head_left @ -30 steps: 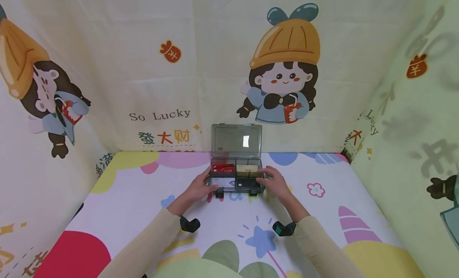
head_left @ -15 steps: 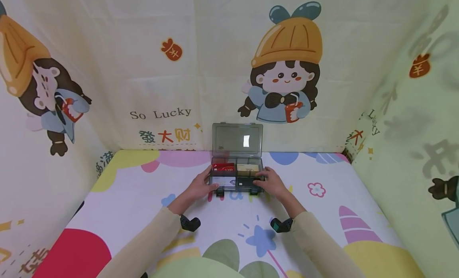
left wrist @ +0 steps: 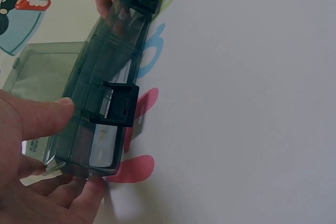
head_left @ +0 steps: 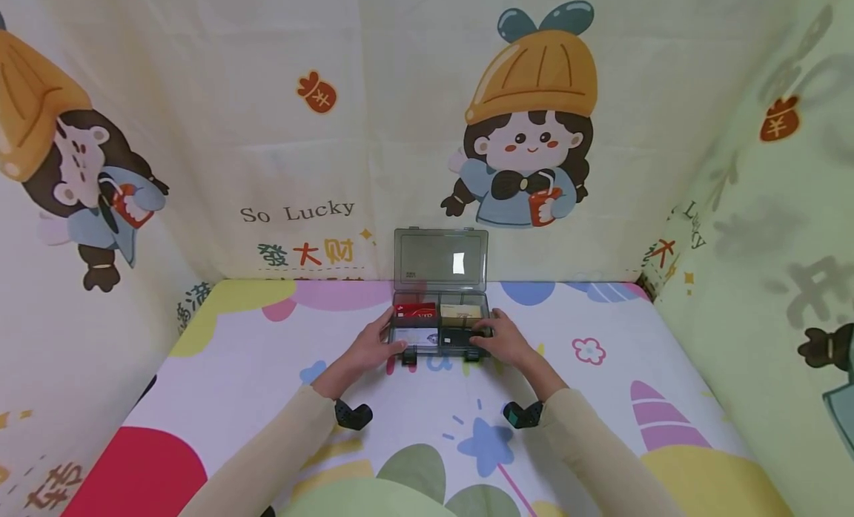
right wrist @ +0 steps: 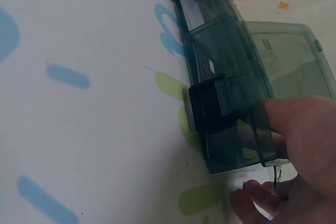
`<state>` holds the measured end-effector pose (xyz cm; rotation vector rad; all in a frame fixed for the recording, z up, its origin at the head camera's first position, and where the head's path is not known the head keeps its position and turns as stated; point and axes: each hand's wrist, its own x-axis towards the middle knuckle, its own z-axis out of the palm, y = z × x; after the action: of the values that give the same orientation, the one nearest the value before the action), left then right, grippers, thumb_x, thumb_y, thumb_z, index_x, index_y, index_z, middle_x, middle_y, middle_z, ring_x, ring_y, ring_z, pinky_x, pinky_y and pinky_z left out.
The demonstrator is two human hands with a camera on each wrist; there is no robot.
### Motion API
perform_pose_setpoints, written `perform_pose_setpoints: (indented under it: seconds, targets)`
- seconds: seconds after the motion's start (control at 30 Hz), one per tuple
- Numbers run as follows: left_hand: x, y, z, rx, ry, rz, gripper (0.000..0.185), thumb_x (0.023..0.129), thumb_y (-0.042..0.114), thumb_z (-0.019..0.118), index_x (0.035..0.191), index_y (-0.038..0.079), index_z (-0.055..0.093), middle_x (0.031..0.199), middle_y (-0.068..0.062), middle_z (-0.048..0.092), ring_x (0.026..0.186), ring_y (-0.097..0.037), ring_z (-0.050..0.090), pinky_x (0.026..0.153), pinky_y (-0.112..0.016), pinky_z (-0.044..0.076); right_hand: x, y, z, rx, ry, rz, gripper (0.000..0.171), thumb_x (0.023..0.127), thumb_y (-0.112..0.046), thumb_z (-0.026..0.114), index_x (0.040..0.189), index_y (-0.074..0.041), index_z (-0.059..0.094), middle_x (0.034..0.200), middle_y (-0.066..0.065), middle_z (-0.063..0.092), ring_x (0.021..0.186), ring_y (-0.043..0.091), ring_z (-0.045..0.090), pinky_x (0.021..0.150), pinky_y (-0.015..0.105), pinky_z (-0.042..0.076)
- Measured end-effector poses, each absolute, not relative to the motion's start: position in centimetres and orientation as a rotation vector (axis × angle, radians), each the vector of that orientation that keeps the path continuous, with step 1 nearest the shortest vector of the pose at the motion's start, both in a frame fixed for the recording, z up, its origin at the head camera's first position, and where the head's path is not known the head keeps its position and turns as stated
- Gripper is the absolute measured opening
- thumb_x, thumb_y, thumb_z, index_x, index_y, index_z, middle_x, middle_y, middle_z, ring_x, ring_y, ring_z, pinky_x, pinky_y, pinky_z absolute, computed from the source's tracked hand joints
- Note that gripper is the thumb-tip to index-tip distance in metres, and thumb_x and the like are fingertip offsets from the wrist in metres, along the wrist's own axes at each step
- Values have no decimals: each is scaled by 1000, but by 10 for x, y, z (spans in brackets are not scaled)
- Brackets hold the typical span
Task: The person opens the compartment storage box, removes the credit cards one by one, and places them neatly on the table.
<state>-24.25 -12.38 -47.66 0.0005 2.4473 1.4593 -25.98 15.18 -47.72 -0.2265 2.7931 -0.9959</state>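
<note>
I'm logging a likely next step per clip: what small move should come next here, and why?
Probably the right hand should pinch the black card and lift it slightly: that hand reaches in over it, the translucent lid stands open, and the left hand grips the left end of the divider box.

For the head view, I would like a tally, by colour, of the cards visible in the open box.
Red card: 1
Beige card: 1
White card: 1
Black card: 1
Total: 4 visible; any cards underneath cannot be counted.
</note>
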Motion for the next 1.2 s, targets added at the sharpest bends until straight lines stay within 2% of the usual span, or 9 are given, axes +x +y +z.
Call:
perform_pose_setpoints:
  seconds: [0.3, 0.53, 0.77, 0.97, 1.2]
  targets:
    - [-244, -124, -478, -6, 2451, 1438, 85, 91, 19, 67, 157, 20, 14, 162, -8, 20, 149, -31, 22, 117, -52, 27, -262, 153, -479, -211, 2786, -974, 27, 89, -25, 67, 108, -6, 67, 154, 32, 22, 140, 53, 26, 112, 65, 26]
    - [-244, -123, -479, 5, 2448, 1460, 84, 91, 18, 67, 157, 19, 14, 162, -9, 21, 148, -31, 23, 118, -52, 26, -262, 155, -480, -208, 2796, -1015, 26, 88, -24, 69, 107, -6, 65, 155, 30, 22, 142, 50, 24, 115, 62, 25]
    - [-244, -122, -479, 13, 2441, 1481, 84, 91, 16, 67, 156, 18, 14, 162, -9, 20, 149, -30, 22, 119, -50, 24, -265, 160, -479, -251, 2729, -1248, 22, 85, -14, 72, 96, -4, 57, 148, 24, 38, 137, 43, 36, 115, 57, 28]
    - [-244, -123, -479, -1, 2438, 1478, 84, 91, 17, 67, 157, 20, 14, 162, -8, 20, 149, -30, 22, 118, -51, 26, -265, 161, -479, -255, 2720, -1224, 15, 86, -15, 71, 90, -4, 62, 153, 27, 29, 142, 49, 25, 116, 61, 21]
    - [-243, -123, -481, 21, 2447, 1479, 84, 91, 16, 67, 156, 20, 15, 162, -8, 20, 149, -31, 20, 118, -51, 25, -264, 162, -481, -237, 2709, -1272, 13, 87, -16, 70, 91, -4, 66, 154, 24, 30, 143, 47, 25, 117, 60, 20]
